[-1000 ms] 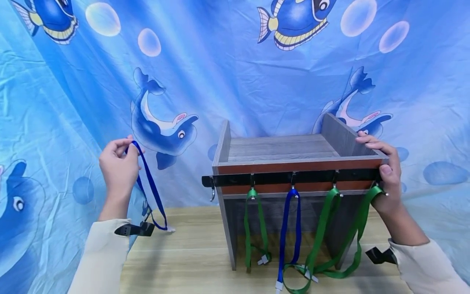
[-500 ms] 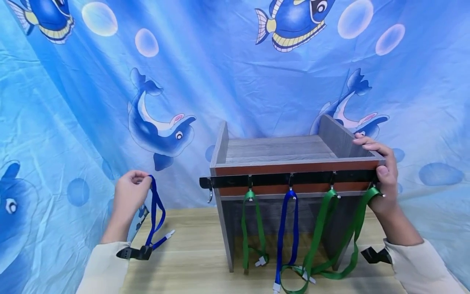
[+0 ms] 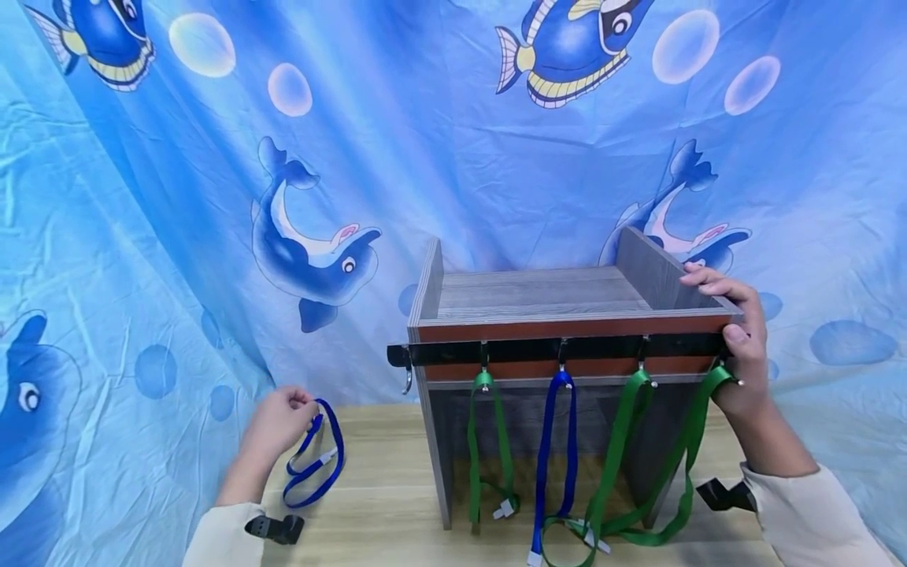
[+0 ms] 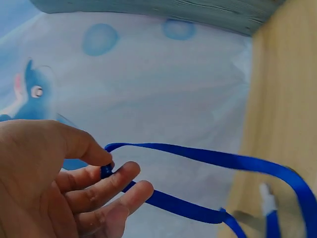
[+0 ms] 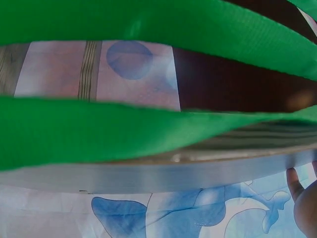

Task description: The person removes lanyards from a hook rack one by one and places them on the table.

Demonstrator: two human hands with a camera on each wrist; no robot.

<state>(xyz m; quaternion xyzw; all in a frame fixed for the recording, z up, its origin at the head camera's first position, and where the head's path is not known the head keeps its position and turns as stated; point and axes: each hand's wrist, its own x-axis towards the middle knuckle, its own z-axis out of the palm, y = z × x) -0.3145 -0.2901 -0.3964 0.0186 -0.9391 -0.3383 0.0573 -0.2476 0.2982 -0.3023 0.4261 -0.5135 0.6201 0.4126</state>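
My left hand (image 3: 278,425) pinches a blue lanyard (image 3: 338,453) between thumb and fingers, low over the table on the left. In the left wrist view the strap (image 4: 213,154) loops away from the fingertips, its pale clip (image 4: 267,198) near the tabletop. My right hand (image 3: 744,339) grips the right front corner of a grey wooden stand (image 3: 538,291), thumb in front and fingers over the side panel. A black hook rail (image 3: 524,348) runs across its front. From it hang a green lanyard (image 3: 505,441), a blue lanyard (image 3: 542,457) and two more green lanyards (image 3: 612,449). The leftmost hook (image 3: 407,382) is bare.
The stand rests on a light wooden table (image 3: 368,504). Hanging strap ends trail onto the tabletop at its front. A blue curtain (image 3: 453,157) printed with fish and dolphins hangs close behind. Green straps (image 5: 99,129) cross the right wrist view.
My left hand has come down and to the right with the blue lanyard, from in front of the curtain to low over the table. The right hand stays on the stand's corner.
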